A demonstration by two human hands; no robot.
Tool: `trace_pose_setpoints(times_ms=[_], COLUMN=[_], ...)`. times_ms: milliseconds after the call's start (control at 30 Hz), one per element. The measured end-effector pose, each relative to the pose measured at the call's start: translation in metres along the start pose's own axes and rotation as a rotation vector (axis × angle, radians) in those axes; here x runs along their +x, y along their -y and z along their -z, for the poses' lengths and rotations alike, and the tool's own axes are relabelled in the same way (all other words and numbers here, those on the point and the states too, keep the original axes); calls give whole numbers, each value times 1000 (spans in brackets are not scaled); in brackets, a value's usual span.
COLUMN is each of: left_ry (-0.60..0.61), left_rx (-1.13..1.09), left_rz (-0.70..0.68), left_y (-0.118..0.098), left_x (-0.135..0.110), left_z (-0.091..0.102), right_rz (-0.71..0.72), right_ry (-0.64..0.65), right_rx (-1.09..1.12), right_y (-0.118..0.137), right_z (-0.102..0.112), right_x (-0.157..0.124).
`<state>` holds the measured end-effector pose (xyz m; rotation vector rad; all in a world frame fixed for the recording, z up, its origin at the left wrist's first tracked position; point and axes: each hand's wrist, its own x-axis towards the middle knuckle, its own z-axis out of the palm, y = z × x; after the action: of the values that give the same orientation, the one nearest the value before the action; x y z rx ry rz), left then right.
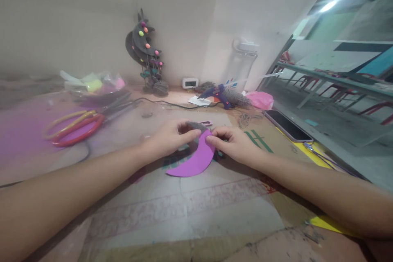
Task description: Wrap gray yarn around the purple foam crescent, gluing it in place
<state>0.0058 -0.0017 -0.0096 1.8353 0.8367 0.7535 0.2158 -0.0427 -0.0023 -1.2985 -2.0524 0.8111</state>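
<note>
purple foam crescent (pixel 195 159), smooth, curved, upper tip pinched between fingers of left hand (pixel 167 137) and right hand (pixel 235 144)

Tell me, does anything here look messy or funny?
The phone lies close to the table edge, and a black cord trails across it. The purple crescent pinched by the left hand and right hand looks fine.

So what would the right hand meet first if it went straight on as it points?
Likely the left hand: the right hand points leftward over the purple crescent both hold, fingertips almost meeting; depth is unclear.
</note>
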Motion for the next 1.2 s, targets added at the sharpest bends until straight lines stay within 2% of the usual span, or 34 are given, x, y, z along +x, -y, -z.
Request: trace_pose_setpoints(times_ms=[133, 300, 467, 733, 900, 1200], left_ry=[-25, -67, -44, -41, -23, -9], left_rx=[-6, -4, 15, -21, -88, -27], left_rz=[-20, 25, 33, 46, 61, 9], left_y=[-2, -7, -6, 1, 2, 3], left_x=[0, -2, -3, 3, 1, 1], left_z=[0, 1, 1, 4, 2, 2], right_rz=[-1, -7, 5, -65, -30, -12], right_ry=[11, 21, 40, 4, 22, 29], right_rx=[40, 8, -6, 136, 101, 86], right_y=[-1, 2, 3, 0, -1, -3], right_z=[0, 0, 0, 1, 0, 0], right_x=[1, 1, 1, 3, 2, 3])
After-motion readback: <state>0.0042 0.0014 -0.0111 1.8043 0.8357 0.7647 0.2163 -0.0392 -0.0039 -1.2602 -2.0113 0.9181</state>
